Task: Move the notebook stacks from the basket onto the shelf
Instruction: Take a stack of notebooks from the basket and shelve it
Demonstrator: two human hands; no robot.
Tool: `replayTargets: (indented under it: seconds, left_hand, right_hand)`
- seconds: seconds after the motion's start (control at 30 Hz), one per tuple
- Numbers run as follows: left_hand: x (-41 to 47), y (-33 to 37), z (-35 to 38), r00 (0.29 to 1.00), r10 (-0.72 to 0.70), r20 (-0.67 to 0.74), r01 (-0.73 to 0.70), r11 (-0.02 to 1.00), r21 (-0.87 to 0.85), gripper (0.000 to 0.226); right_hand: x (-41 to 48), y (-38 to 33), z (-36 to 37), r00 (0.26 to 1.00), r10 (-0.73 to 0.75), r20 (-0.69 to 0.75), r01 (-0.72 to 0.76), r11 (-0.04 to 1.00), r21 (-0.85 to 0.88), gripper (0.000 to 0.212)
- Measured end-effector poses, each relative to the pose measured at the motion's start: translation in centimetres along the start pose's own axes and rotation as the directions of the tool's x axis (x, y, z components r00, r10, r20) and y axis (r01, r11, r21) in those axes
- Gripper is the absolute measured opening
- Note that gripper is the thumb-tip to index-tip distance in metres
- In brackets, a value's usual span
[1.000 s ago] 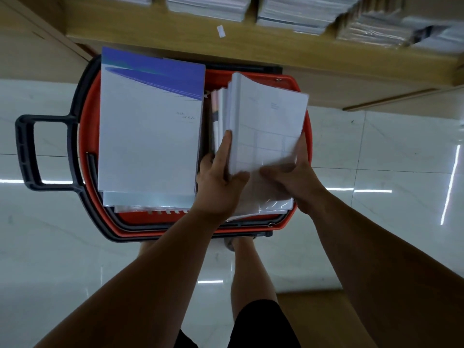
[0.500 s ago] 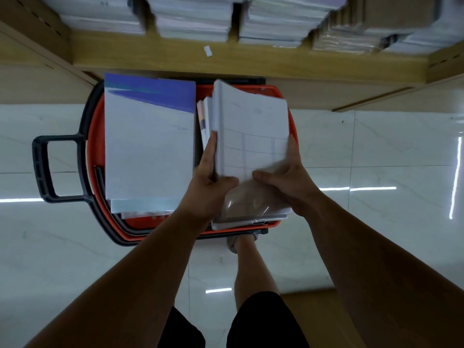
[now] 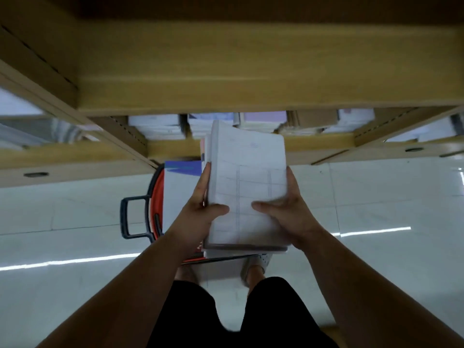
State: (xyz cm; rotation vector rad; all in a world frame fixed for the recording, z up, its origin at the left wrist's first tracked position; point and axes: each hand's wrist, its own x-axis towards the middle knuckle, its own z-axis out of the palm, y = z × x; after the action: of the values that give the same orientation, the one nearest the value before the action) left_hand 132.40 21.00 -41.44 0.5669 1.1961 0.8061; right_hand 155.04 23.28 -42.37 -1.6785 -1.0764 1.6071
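Observation:
A thick stack of white notebooks [image 3: 247,182] hangs in the air above the basket, held from both sides. My left hand [image 3: 200,212] grips its left edge, thumb on top. My right hand [image 3: 286,212] grips the right edge, thumb across the cover. Below, the red basket [image 3: 155,197] with a black handle [image 3: 130,217] stands on the floor, mostly hidden by the stack. A second stack with a blue-and-white cover [image 3: 179,189] lies in its left half. The wooden shelf [image 3: 226,76] fills the upper part of the view.
A lower shelf level [image 3: 173,149] holds several stacks of white and pastel notebooks [image 3: 155,126]. Glossy white floor tiles [image 3: 75,222] spread left and right of the basket. My legs and one shoe [image 3: 253,267] are right behind the basket.
Both hands have lifted the white notebook stack up out of the basket toward the shelf. My view has risen, so a higher shelf board now fills the top.

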Motion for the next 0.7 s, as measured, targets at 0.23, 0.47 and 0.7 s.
replayTargets:
  seconds: [0.23, 0.47, 0.7]
  left_hand:
    - [-7.5, 9.5, -1.0, 0.998, 0.006, 0.064, -0.009, 0.999, 0.040, 0.092]
    - [-9.2, 15.2, -0.5, 0.997, 0.059, 0.058, -0.061, 0.998, 0.027, 0.091]
    - [-6.7, 20.0, 3.1, 0.983, 0.183, -0.007, -0.183, 0.978, -0.099, 0.098]
  right_hand:
    - [-7.5, -8.9, 2.1, 0.998, -0.013, -0.057, 0.017, 0.997, 0.077, 0.099]
    - [-7.6, -15.1, 2.3, 0.994, -0.109, -0.019, 0.111, 0.989, 0.094, 0.091]
    - [-1.9, -23.4, -1.2, 0.980, -0.153, 0.130, 0.149, 0.988, 0.046, 0.093]
